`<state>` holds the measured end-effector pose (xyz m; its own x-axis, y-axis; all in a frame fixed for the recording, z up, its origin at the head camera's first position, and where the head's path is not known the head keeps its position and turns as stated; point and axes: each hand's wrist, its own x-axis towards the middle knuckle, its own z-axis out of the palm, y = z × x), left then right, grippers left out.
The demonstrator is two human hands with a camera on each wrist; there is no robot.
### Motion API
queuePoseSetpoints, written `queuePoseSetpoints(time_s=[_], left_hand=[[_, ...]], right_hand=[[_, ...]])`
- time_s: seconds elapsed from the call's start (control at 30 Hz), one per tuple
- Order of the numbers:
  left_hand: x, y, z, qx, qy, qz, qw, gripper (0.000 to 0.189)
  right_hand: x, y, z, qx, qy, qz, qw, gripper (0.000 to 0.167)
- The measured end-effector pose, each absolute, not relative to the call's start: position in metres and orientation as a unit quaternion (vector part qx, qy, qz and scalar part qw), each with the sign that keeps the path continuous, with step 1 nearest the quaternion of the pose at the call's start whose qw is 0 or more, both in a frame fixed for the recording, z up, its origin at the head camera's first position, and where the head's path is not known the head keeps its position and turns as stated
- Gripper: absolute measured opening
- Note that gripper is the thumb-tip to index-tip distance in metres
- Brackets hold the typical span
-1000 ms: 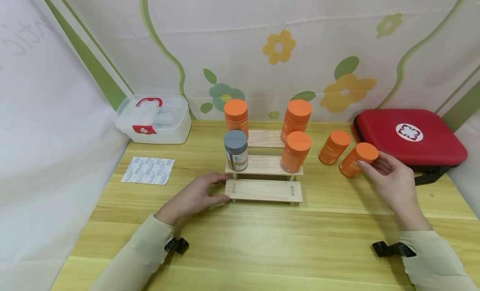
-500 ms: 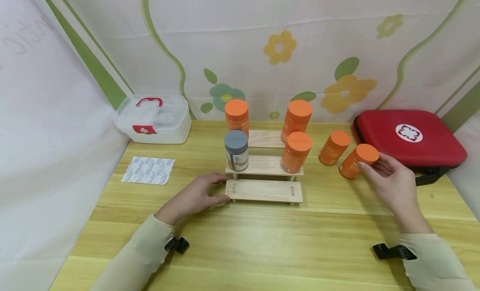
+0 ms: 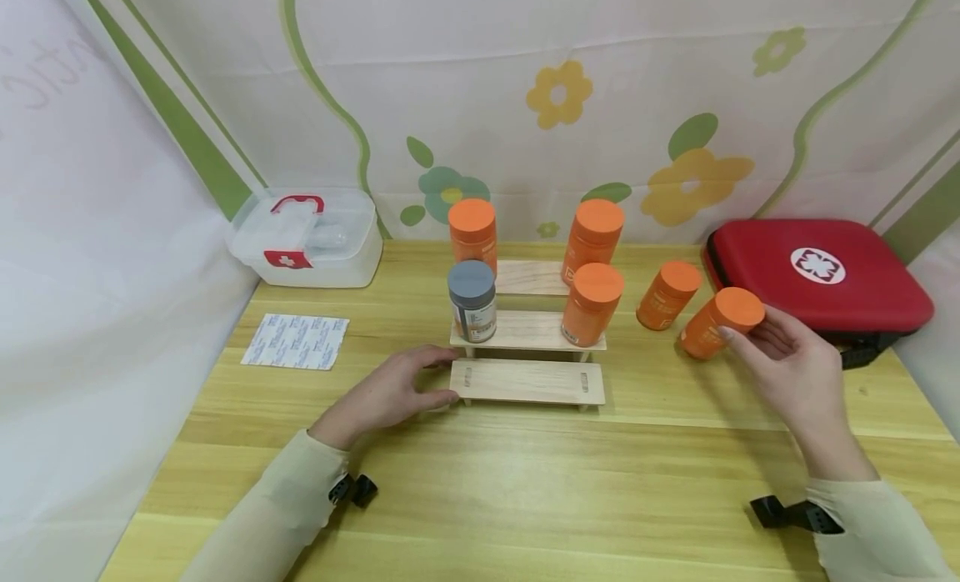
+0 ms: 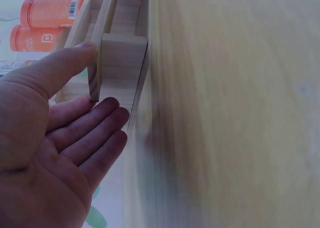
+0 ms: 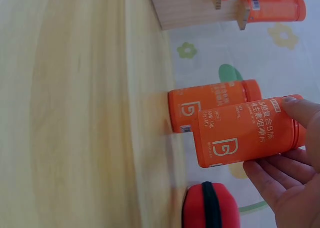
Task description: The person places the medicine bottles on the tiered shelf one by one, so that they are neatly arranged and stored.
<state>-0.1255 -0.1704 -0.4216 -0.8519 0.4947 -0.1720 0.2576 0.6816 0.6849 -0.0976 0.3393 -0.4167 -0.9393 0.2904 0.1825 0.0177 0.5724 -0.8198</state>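
Observation:
At the right, my right hand point(image 3: 798, 369) pinches an orange pill bottle point(image 3: 720, 322) near its cap between thumb and fingers. The right wrist view shows the printed label of the bottle point(image 5: 245, 133); whether its base touches the table, I cannot tell. Close beside it stands another orange bottle point(image 3: 669, 297). My left hand point(image 3: 390, 394) spans the left end of the low front step of a wooden tiered stand point(image 3: 525, 380), thumb at the front edge and index finger at the back. In the left wrist view, the other fingers point(image 4: 102, 148) extend loosely.
Orange bottles stand on the stand's upper tiers, such as one at front right point(image 3: 592, 305), with a grey-capped bottle point(image 3: 472, 303) at left. A red first-aid case point(image 3: 870, 273) lies behind the right hand. A clear first-aid box point(image 3: 352, 261) and a blister pack point(image 3: 296, 342) are at left.
My right hand has shifted slightly right and towards me, and the pinched bottle has moved a little with it, its cap slightly to the right. The left hand and the stand have stayed put.

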Motion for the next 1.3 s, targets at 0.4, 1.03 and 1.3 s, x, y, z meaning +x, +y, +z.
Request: queuePoseSetpoints(time_s=[0.4, 1.03, 1.3], left_hand=[[-0.126, -0.171, -0.421, 0.207, 0.900, 0.341, 0.177, 0.061], [-0.126, -0.171, -0.421, 0.210, 0.901, 0.339, 0.170, 0.061], [-0.125, -0.171, -0.422, 0.207, 0.902, 0.339, 0.172, 0.061]], right_hand=[[-0.081, 0.326, -0.403, -0.067, -0.872, 0.449, 0.181, 0.063], [-0.057, 0.297, -0.382, 0.015, -0.847, 0.471, 0.246, 0.064], [-0.050, 0.286, -0.377, 0.051, -0.835, 0.486, 0.251, 0.066]])
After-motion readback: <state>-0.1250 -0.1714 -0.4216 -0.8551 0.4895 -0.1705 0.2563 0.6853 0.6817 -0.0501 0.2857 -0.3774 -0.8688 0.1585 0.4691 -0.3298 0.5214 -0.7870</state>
